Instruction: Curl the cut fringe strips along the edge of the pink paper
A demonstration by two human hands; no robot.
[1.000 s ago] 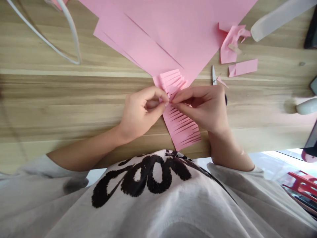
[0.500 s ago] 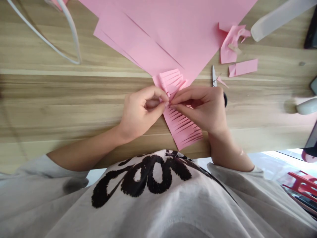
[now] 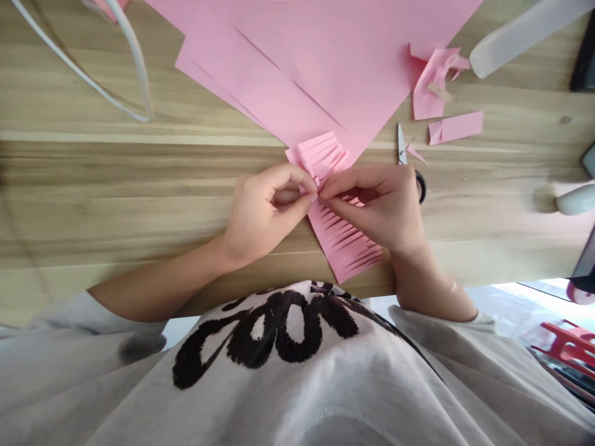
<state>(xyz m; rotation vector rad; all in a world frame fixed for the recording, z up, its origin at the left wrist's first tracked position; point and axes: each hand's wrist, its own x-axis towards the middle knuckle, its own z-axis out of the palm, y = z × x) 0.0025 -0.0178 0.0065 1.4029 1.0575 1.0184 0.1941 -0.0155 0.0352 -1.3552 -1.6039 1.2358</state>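
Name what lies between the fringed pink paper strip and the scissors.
The head view shows the right hand there, partly covering the fringed paper strip and scissors.

The loose pale-grey shirt (image 3: 260,409) bears a looping black print (image 3: 297,353)

Room L of L hand (image 3: 264,214); scissors (image 3: 402,153) in way nr R hand (image 3: 385,207).
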